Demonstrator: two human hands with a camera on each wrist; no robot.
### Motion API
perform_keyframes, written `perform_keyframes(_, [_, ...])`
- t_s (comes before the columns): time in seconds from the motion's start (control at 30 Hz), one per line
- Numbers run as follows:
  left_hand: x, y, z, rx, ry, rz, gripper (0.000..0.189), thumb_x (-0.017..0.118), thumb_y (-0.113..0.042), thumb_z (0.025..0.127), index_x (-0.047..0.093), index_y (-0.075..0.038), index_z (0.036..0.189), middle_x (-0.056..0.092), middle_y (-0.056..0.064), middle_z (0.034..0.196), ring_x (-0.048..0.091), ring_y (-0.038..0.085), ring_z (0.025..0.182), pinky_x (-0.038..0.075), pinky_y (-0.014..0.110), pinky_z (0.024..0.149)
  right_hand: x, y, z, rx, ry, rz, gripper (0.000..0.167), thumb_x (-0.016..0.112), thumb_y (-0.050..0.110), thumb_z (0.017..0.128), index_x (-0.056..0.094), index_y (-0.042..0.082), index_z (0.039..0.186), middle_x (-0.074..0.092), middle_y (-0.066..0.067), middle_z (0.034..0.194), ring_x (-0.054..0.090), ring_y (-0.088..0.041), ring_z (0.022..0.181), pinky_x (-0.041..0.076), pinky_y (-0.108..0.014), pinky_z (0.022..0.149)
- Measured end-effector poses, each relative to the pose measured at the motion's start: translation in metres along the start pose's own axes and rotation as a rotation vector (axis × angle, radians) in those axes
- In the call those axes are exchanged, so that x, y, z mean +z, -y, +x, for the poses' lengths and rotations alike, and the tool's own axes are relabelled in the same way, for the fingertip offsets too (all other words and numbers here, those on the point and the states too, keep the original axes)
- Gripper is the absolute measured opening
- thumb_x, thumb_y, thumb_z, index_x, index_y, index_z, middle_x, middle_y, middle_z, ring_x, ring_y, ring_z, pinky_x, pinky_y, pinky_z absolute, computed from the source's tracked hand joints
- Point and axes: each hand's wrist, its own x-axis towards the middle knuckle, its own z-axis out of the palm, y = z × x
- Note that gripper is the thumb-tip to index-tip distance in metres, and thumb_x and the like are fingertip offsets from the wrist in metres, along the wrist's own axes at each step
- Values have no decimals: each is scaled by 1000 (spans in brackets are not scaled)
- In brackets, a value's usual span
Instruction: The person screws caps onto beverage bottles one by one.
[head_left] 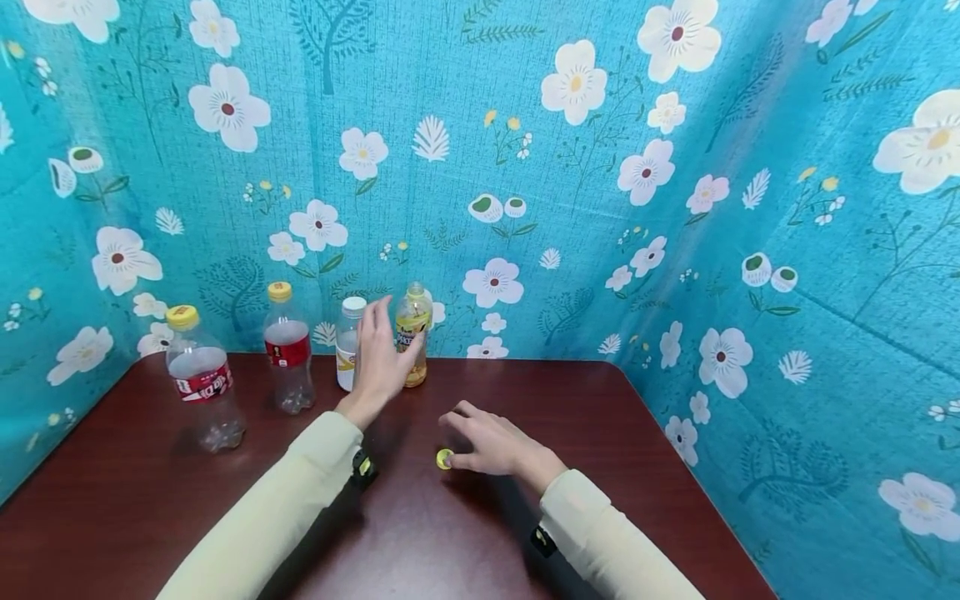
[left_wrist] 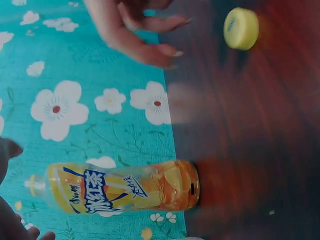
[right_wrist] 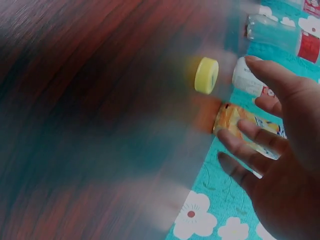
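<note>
An uncapped iced tea bottle [head_left: 416, 373] with a yellow label stands near the table's back edge, a little orange liquid at its bottom. My left hand [head_left: 384, 354] reaches up in front of it, thumb and fingers spread apart and partly covering the label in the head view; in the left wrist view the bottle [left_wrist: 125, 187] shows whole, with fingertips beside its neck. A yellow cap [head_left: 442, 458] lies on the table under the thumb side of my right hand [head_left: 491, 442]. In the right wrist view, that hand's fingers are loosely spread, apart from the cap [right_wrist: 206, 76].
Left of the iced tea bottle stand a white-capped bottle [head_left: 347, 354] and two clear bottles with red labels and yellow caps, one nearer the back [head_left: 288, 346] and one further left [head_left: 202, 383]. A flowered blue curtain [head_left: 450, 167] hangs behind the dark red table [head_left: 585, 433].
</note>
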Motion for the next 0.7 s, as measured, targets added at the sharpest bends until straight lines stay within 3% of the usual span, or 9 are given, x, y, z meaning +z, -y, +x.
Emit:
perform_keyframes(0.2, [26, 5, 23, -60, 121, -4, 105, 79, -33, 91, 8, -4, 163, 16, 24, 164, 22, 41, 150, 29, 58, 118, 10, 4, 12, 19, 74, -54, 60, 75, 43, 92, 56, 21, 144, 53, -2, 134, 61, -13, 95, 56, -33, 82])
perform_keyframes(0.37, [42, 11, 35, -144, 190, -40, 108, 76, -35, 93, -1, -3, 163, 10, 25, 166, 16, 43, 153, 26, 59, 120, 17, 7, 16, 23, 107, -111, 53, 75, 45, 92, 60, 24, 139, 55, -2, 129, 63, -14, 92, 56, -34, 81])
perform_keyframes(0.53, [51, 14, 39, -225, 243, -70, 95, 70, -32, 98, 7, -4, 163, 22, 25, 161, 33, 43, 145, 35, 57, 115, 21, 9, 18, -10, 108, -145, 38, 75, 38, 94, 66, 24, 128, 56, 1, 113, 61, -12, 83, 54, -30, 74])
perform_keyframes(0.7, [54, 16, 39, -234, 260, -99, 80, 67, -27, 101, 19, -8, 162, 34, 22, 152, 47, 39, 130, 45, 56, 106, 23, 7, 19, -31, 89, -132, 20, 74, 23, 95, 72, 22, 115, 58, 2, 109, 61, -12, 90, 54, -26, 78])
